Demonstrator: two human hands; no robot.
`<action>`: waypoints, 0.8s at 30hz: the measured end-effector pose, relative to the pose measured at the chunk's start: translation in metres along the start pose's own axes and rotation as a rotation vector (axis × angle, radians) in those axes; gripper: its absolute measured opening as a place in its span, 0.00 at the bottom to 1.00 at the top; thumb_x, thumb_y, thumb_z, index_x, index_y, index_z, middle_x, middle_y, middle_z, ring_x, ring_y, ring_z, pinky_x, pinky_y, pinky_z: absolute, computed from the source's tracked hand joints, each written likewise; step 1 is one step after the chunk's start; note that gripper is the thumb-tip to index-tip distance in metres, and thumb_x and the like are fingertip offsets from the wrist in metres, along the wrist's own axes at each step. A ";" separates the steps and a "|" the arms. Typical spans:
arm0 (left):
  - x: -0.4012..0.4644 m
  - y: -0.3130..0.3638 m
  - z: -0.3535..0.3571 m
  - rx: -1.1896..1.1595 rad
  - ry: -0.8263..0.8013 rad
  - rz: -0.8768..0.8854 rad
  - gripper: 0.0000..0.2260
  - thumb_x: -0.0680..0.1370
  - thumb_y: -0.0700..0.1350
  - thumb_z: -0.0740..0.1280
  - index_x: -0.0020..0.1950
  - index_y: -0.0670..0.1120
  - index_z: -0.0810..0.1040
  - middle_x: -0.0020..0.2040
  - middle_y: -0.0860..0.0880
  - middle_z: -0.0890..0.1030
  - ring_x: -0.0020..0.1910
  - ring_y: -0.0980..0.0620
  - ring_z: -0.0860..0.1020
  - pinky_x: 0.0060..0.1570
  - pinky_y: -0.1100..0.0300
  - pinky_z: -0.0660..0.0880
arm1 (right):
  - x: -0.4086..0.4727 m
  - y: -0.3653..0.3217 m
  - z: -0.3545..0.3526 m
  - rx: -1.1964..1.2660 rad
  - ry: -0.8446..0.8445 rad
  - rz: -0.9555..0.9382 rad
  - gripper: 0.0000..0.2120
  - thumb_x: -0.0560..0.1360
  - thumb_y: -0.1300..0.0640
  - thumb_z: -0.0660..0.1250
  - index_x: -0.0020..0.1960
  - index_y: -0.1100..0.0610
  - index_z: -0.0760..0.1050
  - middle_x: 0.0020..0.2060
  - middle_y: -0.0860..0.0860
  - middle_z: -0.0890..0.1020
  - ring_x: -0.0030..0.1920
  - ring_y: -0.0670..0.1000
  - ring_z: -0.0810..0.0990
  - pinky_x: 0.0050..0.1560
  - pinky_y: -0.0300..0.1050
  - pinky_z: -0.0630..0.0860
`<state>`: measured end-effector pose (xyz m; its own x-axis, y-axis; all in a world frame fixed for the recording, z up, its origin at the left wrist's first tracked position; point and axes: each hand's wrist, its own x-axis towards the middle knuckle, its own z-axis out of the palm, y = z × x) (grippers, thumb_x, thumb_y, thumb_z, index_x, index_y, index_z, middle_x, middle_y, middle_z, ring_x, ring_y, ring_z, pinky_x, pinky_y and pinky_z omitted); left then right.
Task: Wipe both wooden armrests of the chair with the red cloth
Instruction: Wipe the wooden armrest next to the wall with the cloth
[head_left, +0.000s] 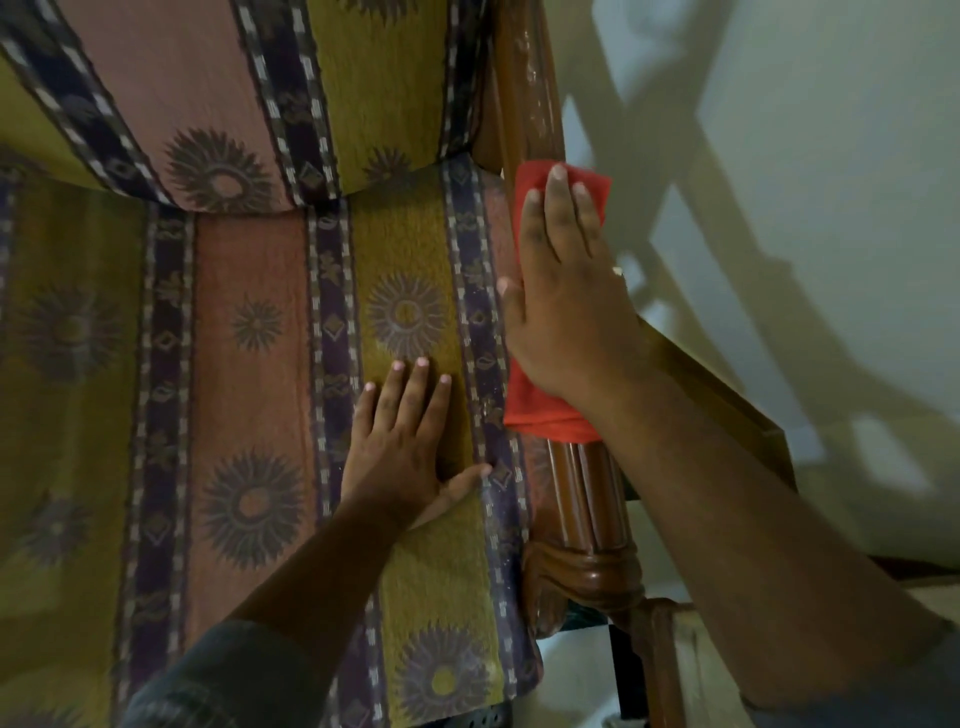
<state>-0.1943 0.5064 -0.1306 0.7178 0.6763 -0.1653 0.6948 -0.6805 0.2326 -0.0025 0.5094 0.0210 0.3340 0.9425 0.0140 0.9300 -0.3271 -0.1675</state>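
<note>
A red cloth (540, 402) lies folded along the chair's right wooden armrest (584, 499). My right hand (566, 291) presses flat on top of the cloth, fingers pointing toward the chair back, and covers its middle. The armrest's far end (532, 88) shows pale smears on the dark wood. My left hand (405, 441) rests palm down with fingers spread on the striped seat cushion (249, 364), beside the armrest and holding nothing. The left armrest is out of view.
The patterned backrest (208, 93) rises at the top. A pale wall (831, 156) with chair shadows lies to the right. A wooden edge (727, 395) runs just right of the armrest, partly under my right forearm.
</note>
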 end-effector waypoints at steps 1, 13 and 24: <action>-0.003 0.002 0.001 -0.001 -0.005 0.006 0.49 0.72 0.79 0.50 0.81 0.46 0.54 0.82 0.42 0.54 0.81 0.41 0.50 0.77 0.38 0.50 | -0.008 0.001 0.003 0.012 0.005 0.003 0.33 0.83 0.49 0.53 0.80 0.60 0.42 0.80 0.60 0.44 0.80 0.59 0.43 0.78 0.57 0.52; 0.129 -0.066 -0.049 0.210 -0.106 0.234 0.55 0.65 0.83 0.39 0.81 0.47 0.39 0.81 0.43 0.40 0.81 0.41 0.41 0.77 0.44 0.38 | -0.006 0.001 0.005 -0.039 -0.038 -0.052 0.30 0.82 0.50 0.46 0.80 0.61 0.44 0.80 0.60 0.46 0.80 0.58 0.42 0.78 0.61 0.53; 0.135 -0.066 -0.034 0.064 -0.053 0.214 0.56 0.65 0.83 0.50 0.81 0.46 0.53 0.82 0.43 0.51 0.81 0.42 0.48 0.77 0.38 0.48 | 0.169 0.011 0.000 -0.081 0.075 -0.091 0.39 0.80 0.38 0.54 0.79 0.62 0.48 0.80 0.62 0.50 0.80 0.60 0.48 0.78 0.56 0.46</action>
<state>-0.1452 0.6522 -0.1362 0.8491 0.5003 -0.1696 0.5270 -0.8242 0.2071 0.0638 0.6648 0.0220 0.2550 0.9618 0.0997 0.9654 -0.2475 -0.0820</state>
